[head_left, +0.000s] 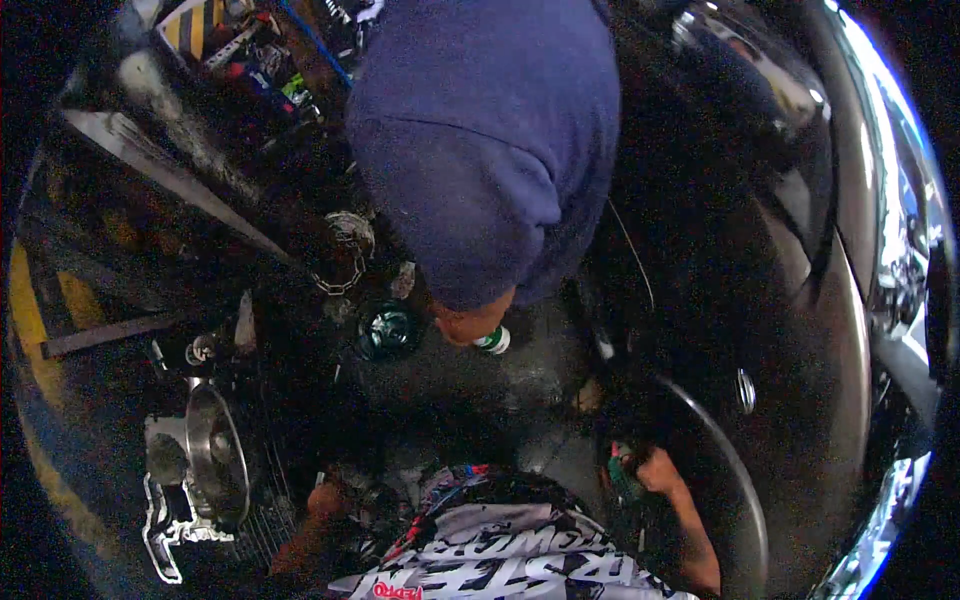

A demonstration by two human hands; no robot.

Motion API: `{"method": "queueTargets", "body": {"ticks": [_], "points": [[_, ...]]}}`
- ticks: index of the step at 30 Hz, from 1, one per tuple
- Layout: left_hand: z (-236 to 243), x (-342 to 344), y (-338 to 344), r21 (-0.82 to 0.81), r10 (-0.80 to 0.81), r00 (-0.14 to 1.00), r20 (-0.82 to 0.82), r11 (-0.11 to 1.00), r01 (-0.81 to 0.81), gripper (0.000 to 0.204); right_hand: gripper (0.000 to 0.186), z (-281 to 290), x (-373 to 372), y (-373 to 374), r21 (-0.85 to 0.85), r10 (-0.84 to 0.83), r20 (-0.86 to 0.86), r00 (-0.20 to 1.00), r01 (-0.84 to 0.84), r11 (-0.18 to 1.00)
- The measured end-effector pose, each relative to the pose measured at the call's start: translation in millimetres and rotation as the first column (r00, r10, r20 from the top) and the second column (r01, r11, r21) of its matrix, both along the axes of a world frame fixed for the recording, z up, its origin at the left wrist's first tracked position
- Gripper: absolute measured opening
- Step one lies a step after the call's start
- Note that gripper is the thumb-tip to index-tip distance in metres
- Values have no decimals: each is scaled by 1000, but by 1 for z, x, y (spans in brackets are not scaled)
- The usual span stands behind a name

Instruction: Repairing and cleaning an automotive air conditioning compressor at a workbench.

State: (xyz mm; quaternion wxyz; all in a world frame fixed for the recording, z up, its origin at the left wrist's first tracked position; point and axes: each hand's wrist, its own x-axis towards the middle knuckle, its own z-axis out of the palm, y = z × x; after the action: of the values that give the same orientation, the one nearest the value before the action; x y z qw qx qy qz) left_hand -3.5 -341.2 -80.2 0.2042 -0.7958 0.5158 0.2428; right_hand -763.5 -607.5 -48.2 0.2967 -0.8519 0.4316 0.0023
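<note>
Black curved vehicle body panel fills the scene's right side. Right hand, at the panel's lower inner edge, clenched around a small green object. Left hand, well left of the panel beside a round silver metal disc; grip cannot be told. Beyond, left of the panel, a co-worker's blue sleeve reaches down, hand on a green-and-white cylinder.

Head view, steeply down, close
</note>
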Motion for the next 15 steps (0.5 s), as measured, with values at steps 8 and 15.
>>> {"method": "queueTargets", "body": {"ticks": [8,15], "points": [[-41,4,-26,68,-154,988,14,986,153,31,37,-47,7,-108,-5,223,-272,936,-233,973],[-38,33,-59,-124,-362,932,36,923,363,33,41,-10,88,-192,353,-364,77,928,316,881]]}}
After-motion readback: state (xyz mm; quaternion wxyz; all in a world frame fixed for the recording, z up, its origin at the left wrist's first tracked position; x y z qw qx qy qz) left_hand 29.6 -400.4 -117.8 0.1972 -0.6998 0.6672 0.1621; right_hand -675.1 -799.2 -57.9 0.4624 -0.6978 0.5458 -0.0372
